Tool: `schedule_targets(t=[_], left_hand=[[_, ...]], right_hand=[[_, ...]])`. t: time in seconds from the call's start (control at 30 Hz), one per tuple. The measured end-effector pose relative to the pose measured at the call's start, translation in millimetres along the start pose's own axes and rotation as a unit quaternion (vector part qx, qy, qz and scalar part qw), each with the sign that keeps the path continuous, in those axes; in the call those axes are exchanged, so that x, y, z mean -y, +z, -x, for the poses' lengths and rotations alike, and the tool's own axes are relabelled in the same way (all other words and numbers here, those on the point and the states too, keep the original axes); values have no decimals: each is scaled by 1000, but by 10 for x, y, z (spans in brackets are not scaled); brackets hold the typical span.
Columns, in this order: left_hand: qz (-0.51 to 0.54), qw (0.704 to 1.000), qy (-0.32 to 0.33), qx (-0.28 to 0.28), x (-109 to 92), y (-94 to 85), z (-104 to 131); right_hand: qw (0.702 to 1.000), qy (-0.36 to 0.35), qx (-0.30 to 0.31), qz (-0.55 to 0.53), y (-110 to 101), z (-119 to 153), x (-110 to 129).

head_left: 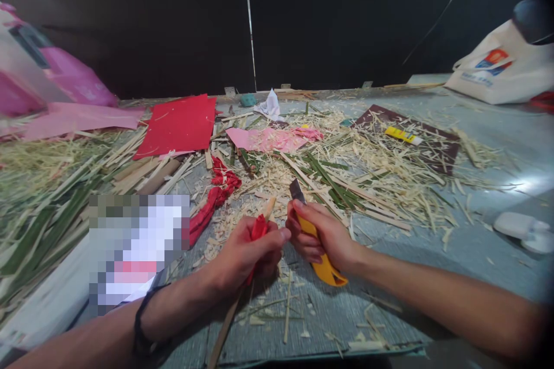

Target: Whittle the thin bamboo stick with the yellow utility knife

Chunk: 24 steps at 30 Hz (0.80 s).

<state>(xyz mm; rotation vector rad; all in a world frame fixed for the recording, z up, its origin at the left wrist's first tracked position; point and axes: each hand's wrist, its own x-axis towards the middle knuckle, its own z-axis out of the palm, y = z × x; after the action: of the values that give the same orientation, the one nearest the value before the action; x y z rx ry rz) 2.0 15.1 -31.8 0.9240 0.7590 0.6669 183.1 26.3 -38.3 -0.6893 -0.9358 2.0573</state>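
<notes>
My left hand (255, 248), with a dark band at the wrist, is closed around a thin bamboo strip (270, 207) partly wrapped in red paper (259, 227). The strip's pale tip points away from me, and a brownish length runs down below the hand toward the table edge. In my right hand (322, 236) is a yellow utility knife (326, 271), its dark blade (296, 191) pointing up and away. Blade and strip are apart. Crumpled red paper (208, 207) lies just beyond my left forearm, and pale shavings (277, 176) spread in front of both hands.
Bamboo strips (56, 202) are heaped at left beside a pixelated bright patch (142, 248). Red sheets (177, 124), pink paper (264, 139) and a yellow glue stick (402, 135) lie farther back. A white object (521, 230) and a tote bag (497, 69) are at right; a dark wall stands behind.
</notes>
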Motion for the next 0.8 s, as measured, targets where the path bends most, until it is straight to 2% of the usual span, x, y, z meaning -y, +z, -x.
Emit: schedule_targets(t=[0.1,0.3,0.47,0.63,0.8], left_hand=[[-7,1000,4,0,16,-12,1],[71,997,-26,-7,34,0,56],[112,993,-26,20,-27,14,89],[90,995,-33,31,-48,33,101],[-18,999,-23,37,1,17,109]], right_hand=[[1000,8,-3,-1,4,2,4],[1000,7,4,10,-13,-13,0],[1000,1,10,14,-24,-4,10],[999,4,14,32,-9,36,29],[999,22,-5,48,-14,74,38]])
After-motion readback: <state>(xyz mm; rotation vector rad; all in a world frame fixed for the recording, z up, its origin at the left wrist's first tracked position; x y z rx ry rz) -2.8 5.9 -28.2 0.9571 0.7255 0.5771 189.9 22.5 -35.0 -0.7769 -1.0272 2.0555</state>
